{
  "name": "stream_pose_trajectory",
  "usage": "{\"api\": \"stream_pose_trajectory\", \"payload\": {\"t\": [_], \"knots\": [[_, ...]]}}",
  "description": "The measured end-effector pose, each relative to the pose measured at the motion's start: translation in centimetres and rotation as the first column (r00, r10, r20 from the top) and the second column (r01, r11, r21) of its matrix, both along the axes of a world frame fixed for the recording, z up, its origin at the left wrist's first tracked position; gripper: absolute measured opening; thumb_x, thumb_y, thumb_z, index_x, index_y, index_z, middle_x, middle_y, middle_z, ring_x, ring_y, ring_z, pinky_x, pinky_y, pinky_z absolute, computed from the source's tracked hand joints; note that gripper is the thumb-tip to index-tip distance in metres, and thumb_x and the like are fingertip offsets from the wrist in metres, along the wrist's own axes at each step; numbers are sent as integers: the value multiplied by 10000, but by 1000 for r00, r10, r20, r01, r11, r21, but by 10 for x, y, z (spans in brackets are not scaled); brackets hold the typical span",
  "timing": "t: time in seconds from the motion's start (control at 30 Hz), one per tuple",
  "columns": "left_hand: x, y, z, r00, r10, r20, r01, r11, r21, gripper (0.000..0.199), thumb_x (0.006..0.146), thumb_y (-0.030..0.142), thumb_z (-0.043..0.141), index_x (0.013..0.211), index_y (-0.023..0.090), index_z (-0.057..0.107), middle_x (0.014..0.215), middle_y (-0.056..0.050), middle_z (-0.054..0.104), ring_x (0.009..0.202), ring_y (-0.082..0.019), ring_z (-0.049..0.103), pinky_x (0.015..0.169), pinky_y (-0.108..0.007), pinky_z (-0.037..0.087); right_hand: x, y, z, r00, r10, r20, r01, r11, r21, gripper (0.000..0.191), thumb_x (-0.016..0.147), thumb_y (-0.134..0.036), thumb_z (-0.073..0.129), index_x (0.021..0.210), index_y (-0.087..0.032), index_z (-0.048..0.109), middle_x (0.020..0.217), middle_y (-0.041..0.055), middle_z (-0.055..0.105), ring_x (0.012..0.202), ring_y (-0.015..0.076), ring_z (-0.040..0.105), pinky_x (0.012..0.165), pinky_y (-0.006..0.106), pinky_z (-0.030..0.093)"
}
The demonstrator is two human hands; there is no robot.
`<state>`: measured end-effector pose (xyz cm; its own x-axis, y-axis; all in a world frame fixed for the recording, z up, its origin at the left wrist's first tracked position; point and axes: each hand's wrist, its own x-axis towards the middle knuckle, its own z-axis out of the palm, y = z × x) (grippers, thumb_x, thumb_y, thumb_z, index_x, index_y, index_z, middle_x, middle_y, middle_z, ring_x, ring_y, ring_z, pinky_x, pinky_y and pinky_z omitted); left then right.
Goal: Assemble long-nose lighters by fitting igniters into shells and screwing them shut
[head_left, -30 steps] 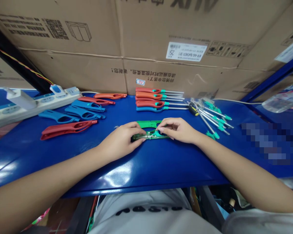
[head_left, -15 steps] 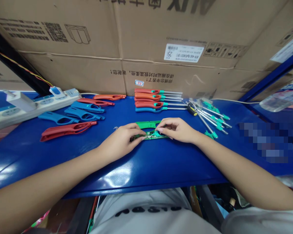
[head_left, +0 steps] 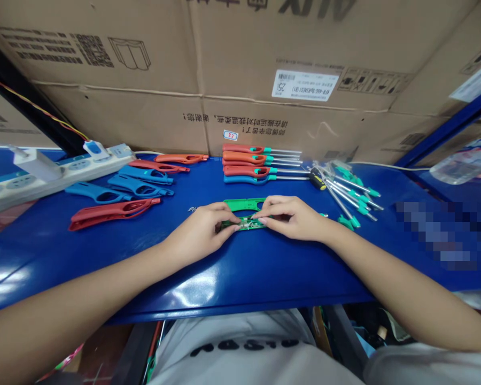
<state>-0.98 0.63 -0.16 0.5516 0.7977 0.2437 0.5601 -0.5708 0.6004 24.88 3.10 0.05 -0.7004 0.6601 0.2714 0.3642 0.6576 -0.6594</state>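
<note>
A green lighter half-shell (head_left: 250, 225) with small metal and wire-like parts inside lies between my hands on the blue table. My left hand (head_left: 202, 227) is closed around its left end, thumb and fingers pinching there. From the other side my right hand (head_left: 294, 218) presses thumb and fingertips onto the inner parts near the shell's middle, hiding its right portion. Just behind lies a second green half-shell (head_left: 238, 205), partly covered by both hands. A few small screws (head_left: 191, 209) sit to the left of it. A metal tip (head_left: 324, 215) shows past my right hand.
Red, orange and blue handle shells (head_left: 114, 213) lie at left beside a white power strip (head_left: 70, 172). Lighters with metal tubes (head_left: 264, 172) are lined up at the back. A yellow-black screwdriver (head_left: 317, 179) and loose tubes with green ends (head_left: 350, 195) lie right. A cardboard box (head_left: 152, 117) stands behind.
My right fingertips have shifted slightly left along the half-shell, off the teal-green part they were at. My left hand keeps its hold. The view has moved a little.
</note>
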Motion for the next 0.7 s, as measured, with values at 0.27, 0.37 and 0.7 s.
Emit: {"api": "stream_pose_trajectory", "payload": {"t": [0.27,0.37,0.7], "knots": [[-1,-2,2,999,-3,-39,4,1000,28,129,929,191,632,983,176,748,945,-56,691,767,-165,644,751,-288,510,4,-8,10,936,4,353,-104,959,264,340,966,-367,580,1262,-265,715,1123,95,587,795,159,600,679,284,469],[0,-2,2,999,-4,-41,5,999,31,131,930,189,628,984,183,747,940,-52,690,773,-167,645,766,-295,514,5,-7,11,928,13,372,-119,957,263,356,968,-365,578,1288,-269,700,1127,99,579,823,169,608,708,290,485],[0,-2,0,1000,-6,-24,6,1000,26,132,933,182,629,989,169,748,919,-46,665,757,-151,626,749,-279,504,5,-8,12,911,19,411,-144,951,274,356,985,-322,547,1307,-261,688,1134,101,588,818,166,611,686,284,463]]}}
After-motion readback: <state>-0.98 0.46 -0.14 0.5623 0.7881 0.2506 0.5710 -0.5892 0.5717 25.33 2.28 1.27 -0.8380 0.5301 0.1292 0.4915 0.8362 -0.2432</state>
